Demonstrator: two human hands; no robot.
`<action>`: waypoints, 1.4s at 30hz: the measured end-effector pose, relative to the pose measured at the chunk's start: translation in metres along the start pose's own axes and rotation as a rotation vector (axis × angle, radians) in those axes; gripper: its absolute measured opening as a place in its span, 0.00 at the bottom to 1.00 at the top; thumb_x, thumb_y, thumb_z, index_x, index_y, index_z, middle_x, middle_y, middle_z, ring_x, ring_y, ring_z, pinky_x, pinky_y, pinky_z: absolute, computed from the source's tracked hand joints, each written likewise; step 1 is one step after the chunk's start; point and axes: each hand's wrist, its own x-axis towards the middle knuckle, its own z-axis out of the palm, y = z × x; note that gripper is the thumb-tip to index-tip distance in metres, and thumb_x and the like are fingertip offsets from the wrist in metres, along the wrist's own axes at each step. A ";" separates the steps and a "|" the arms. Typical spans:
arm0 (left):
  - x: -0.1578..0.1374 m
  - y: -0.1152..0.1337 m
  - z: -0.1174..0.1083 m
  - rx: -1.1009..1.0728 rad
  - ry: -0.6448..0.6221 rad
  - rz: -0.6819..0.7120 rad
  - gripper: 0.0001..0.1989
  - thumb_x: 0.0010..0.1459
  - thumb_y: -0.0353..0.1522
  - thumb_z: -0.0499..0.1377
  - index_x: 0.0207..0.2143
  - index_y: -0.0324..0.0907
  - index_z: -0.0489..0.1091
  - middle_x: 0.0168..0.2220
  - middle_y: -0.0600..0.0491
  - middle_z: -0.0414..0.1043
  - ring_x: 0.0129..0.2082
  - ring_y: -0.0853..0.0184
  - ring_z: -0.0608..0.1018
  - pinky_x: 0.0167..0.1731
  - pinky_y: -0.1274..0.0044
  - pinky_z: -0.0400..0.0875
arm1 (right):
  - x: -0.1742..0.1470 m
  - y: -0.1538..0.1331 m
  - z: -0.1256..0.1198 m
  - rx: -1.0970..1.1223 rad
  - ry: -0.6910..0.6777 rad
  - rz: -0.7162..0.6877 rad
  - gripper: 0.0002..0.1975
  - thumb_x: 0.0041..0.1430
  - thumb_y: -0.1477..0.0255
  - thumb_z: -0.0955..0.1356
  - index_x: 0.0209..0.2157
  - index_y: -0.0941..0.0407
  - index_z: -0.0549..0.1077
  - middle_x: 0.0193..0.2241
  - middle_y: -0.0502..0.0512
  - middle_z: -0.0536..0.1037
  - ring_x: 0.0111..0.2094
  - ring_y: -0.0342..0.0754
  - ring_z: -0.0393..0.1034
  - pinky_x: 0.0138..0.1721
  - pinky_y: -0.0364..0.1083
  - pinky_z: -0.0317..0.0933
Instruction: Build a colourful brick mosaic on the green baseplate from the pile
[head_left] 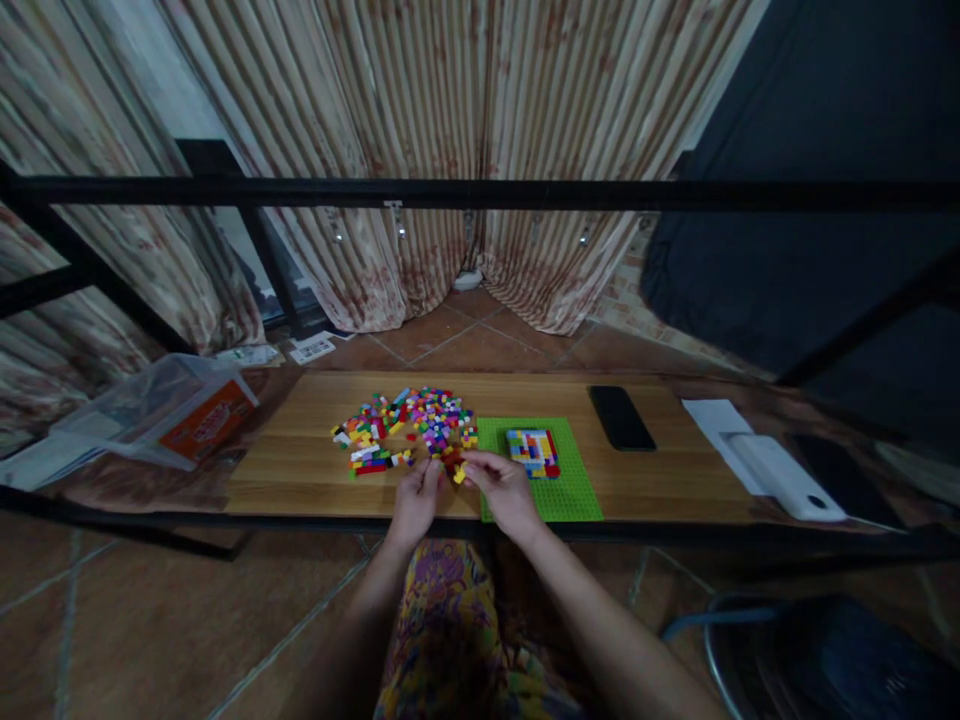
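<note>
My right hand point(507, 492) is closed in a pinch on a yellow toy brick point(460, 474) above the front of the table. Close by on the left, my left hand point(417, 496) has thumb and fingers pressed together; what they hold, if anything, is too small to make out. A green baseplate point(581, 490) lies to the right, partly behind my right hand. On it sits a low block of multicoloured bricks point(534, 453) with a red right side. Beyond my hands spreads a pile of loose bricks point(439, 415) in many colours, with several joined or lined up point(369, 459) nearer my left hand.
The wooden table point(285, 440) has a dark metal front edge. A black phone point(621, 418) lies right of the baseplate. Farther right are white paper point(716, 425) and a white device point(787, 480). A clear plastic box point(142, 405) stands left. A black bar point(480, 193) crosses beyond the table.
</note>
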 end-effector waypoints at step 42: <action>-0.019 0.024 0.112 0.902 -0.206 0.604 0.20 0.62 0.30 0.52 0.56 0.46 0.65 0.48 0.47 0.66 0.46 0.61 0.72 0.45 0.69 0.73 | -0.002 0.022 -0.135 -0.356 0.256 -0.143 0.09 0.55 0.65 0.69 0.34 0.52 0.80 0.35 0.53 0.79 0.37 0.49 0.72 0.40 0.48 0.65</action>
